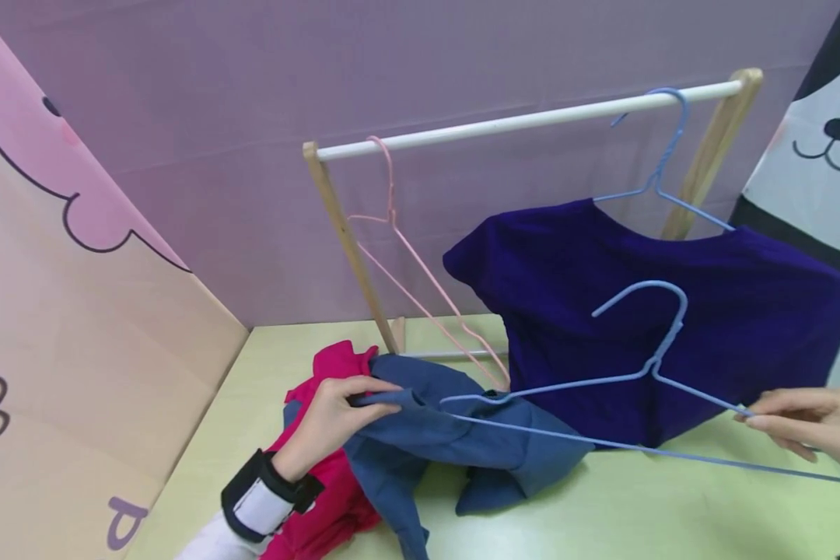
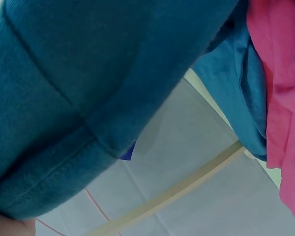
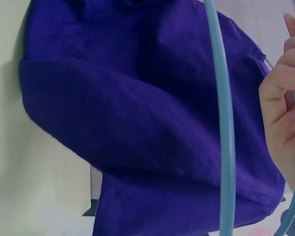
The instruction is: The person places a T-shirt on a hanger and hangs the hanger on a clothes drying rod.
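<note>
Left hand [image 1: 336, 416] pinching blue garment [image 1: 448, 443] on table [image 1: 672, 505], beside pink garment [image 1: 336, 498]. Right hand [image 1: 812, 428] gripping one shoulder end of light-blue wire hanger [image 1: 644, 373], other end at garment opening. Purple shirt [image 1: 672, 311] hanging from rack [image 1: 532, 120].

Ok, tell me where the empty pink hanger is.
In the head view, the pink hanger hangs at the left end of the white rail, beside the wooden post, left of the purple shirt.

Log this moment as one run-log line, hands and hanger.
left hand: grips blue garment | right hand: pinches blue hanger end | hanger tip: at garment opening | purple shirt: hung on rail
</note>
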Demonstrator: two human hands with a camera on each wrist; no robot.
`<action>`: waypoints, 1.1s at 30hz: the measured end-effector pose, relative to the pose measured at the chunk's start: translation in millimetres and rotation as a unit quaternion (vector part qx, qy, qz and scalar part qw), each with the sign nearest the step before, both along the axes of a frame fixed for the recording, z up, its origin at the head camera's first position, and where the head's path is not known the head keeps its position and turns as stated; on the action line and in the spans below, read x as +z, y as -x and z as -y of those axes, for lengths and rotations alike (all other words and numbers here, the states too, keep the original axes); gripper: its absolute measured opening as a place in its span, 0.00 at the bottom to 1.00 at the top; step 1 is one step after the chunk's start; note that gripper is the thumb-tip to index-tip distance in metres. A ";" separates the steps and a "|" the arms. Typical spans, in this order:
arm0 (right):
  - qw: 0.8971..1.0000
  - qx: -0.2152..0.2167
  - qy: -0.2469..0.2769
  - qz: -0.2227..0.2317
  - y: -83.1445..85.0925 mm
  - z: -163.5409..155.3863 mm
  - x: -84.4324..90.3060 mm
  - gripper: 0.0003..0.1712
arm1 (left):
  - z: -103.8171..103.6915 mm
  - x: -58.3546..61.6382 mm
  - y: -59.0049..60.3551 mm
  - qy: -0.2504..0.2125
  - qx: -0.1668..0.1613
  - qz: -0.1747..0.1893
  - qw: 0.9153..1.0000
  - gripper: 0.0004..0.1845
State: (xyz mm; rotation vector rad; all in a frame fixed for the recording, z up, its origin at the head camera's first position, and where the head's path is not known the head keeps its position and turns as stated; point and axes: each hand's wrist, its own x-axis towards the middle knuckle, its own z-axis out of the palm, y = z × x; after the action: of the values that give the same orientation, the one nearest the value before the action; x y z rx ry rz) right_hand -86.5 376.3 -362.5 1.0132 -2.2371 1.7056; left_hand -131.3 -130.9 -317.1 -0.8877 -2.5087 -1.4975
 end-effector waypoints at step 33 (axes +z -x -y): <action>0.996 0.059 -0.029 0.053 31.6 97.8 11.3 0.20 | -10.1 -34.3 2.7 0.165 -0.018 -0.158 0.973 0.07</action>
State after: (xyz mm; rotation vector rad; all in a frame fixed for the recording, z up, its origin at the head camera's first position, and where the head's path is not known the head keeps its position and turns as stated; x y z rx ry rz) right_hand -118.1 278.6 -351.2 1.1131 -2.3479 1.7901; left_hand -134.0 -120.8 -351.4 -1.1184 -2.5408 -0.8677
